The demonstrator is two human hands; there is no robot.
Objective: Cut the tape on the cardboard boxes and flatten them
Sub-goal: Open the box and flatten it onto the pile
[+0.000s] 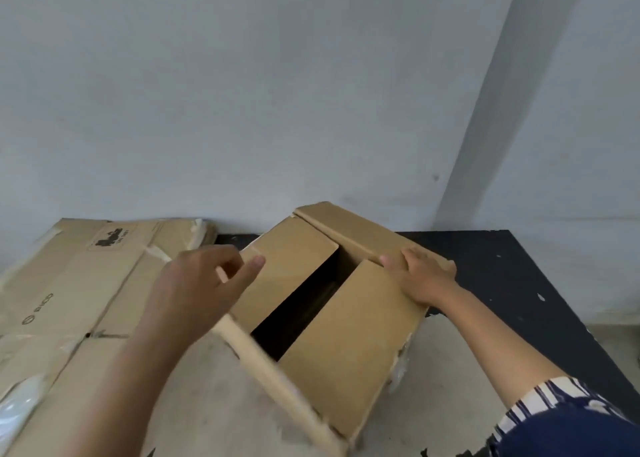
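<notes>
I see a big pale grey wall (277,93) behind everything. Below it is a black table top with a worn, chipped surface (519,283). On the left side of the table lies a pile of flat brown cardboard boxes with clear tape and black print (86,301), lying close to the wall.

In the middle sits the brown cardboard box with its top flaps partly open (332,318). It is tipped up a little and turned at an angle. Between the two long flaps there is a dark gap. I look into it and it is too dark to tell if anything is inside. Torn tape hangs at its right edge.

My left hand (204,283) is over the left flap. Its fingers curl loosely and its first finger touches the flap's edge. It looks blurry, so I cannot tell if it holds the flap.

My right hand (415,276) lies flat on the far right corner of the box, fingers spread and pressing down. My striped blue and white sleeve (561,408) shows at the bottom right.
</notes>
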